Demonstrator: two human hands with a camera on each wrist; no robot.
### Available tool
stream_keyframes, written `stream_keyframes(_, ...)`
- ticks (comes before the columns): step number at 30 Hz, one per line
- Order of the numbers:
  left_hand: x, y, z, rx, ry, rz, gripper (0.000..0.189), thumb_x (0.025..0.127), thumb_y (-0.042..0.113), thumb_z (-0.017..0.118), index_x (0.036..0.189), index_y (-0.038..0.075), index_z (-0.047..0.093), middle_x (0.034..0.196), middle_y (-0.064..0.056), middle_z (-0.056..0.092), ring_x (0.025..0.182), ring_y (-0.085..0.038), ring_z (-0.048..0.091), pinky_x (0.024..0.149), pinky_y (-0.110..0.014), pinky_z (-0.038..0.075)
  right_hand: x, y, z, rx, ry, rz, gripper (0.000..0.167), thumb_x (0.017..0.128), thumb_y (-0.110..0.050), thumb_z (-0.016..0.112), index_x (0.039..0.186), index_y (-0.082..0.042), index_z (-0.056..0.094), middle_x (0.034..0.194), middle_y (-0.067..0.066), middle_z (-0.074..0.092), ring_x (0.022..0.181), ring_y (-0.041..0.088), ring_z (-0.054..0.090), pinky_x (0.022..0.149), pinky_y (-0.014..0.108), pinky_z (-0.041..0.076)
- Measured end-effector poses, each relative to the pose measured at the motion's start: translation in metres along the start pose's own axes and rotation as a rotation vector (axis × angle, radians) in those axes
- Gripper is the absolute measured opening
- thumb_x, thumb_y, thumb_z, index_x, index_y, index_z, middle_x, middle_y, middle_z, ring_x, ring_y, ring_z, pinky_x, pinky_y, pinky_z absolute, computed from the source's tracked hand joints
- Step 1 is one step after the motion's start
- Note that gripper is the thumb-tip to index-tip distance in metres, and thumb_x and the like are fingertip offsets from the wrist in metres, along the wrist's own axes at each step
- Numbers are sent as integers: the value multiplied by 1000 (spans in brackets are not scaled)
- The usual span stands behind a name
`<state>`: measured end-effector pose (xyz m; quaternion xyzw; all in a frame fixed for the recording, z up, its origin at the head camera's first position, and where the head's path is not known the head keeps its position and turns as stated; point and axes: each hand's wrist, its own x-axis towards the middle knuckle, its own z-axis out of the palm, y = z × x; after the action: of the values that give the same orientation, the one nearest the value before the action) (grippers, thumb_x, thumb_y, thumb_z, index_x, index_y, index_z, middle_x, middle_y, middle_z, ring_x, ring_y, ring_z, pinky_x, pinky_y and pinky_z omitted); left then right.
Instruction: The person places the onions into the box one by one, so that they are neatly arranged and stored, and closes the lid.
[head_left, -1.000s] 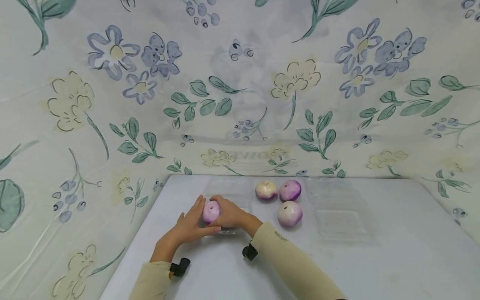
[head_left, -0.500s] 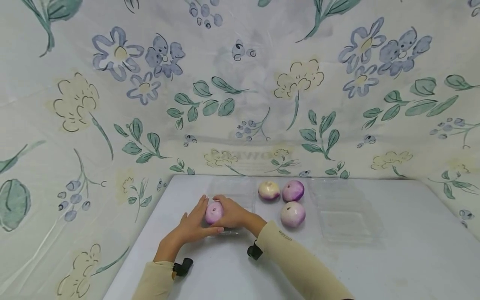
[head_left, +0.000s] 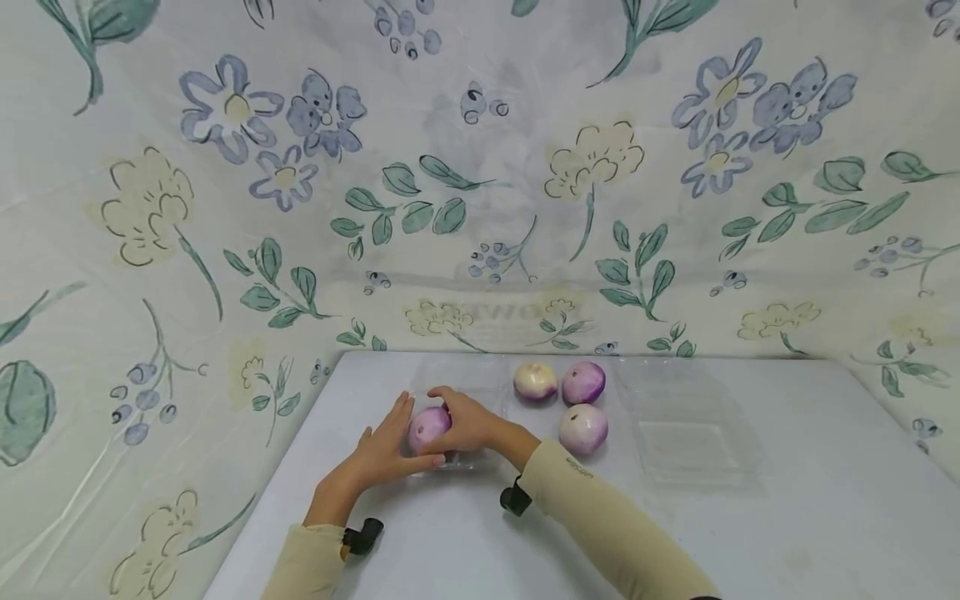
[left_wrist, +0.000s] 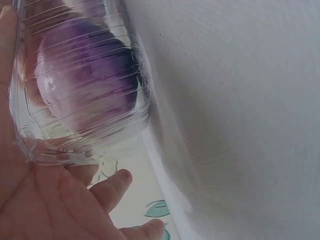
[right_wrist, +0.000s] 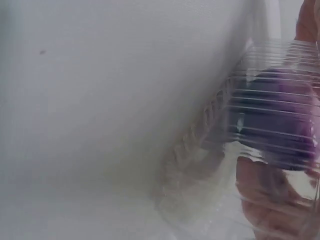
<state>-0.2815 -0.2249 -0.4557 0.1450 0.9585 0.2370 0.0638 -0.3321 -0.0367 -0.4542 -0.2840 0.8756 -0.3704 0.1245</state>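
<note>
A purple onion (head_left: 427,428) sits in the left part of a clear plastic box (head_left: 491,406) whose lid is folded back. My right hand (head_left: 468,427) grips the onion from the right, with fingers behind it and the thumb in front. Around the box's near left corner lies my left hand (head_left: 381,446), its fingers straight along the left side and its thumb along the front wall. In the left wrist view the onion (left_wrist: 87,75) shows through the ribbed wall, with the left palm against the corner. The right wrist view shows the onion (right_wrist: 280,117) through the plastic too.
Right of the box stand a yellowish peeled onion (head_left: 535,382), a purple onion (head_left: 583,382) and a pale one (head_left: 582,429). A second clear box (head_left: 693,450) lies open farther right on the white table (head_left: 817,500). Floral cloth (head_left: 510,217) hangs behind.
The onion in the box has turned, its dark spot shifting toward the lower left. My right hand has moved slightly with it. The left hand keeps its place at the box.
</note>
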Motion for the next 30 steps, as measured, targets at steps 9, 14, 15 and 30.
stream_keyframes(9, -4, -3, 2, 13, 2, -8, 117, 80, 61, 72, 155, -7, 12, 164, -25, 6, 148, -45, 21, 105, -82, 12, -3, 1, -2, 39, -10, -17, 90, 75, -35, 86, 147, -10, 39, 129, 12, 58, 113, 19, 58, 92, 27, 52)
stream_keyframes(14, -4, -4, 4, 19, 7, -9, 118, 80, 61, 73, 155, -7, 12, 164, -26, 7, 148, -46, 21, 105, -82, 13, -8, -3, -8, 25, -14, -17, 90, 75, -39, 85, 148, -12, 38, 137, 14, 55, 123, 24, 55, 99, 34, 50)
stream_keyframes(15, -4, -4, 4, 17, 7, -9, 118, 80, 61, 73, 155, -7, 12, 164, -25, 7, 148, -45, 21, 105, -82, 13, -10, -3, -10, 29, -17, -14, 90, 76, -39, 85, 148, -13, 38, 138, 15, 55, 125, 25, 54, 100, 36, 50)
stream_keyframes(30, -1, 1, 3, 12, 7, -1, 118, 79, 60, 73, 155, -7, 12, 164, -25, 6, 149, -45, 20, 105, -82, 12, -24, -8, -35, 9, -12, -54, 80, 78, -36, 84, 144, -16, 44, 138, 17, 56, 124, 28, 56, 102, 40, 49)
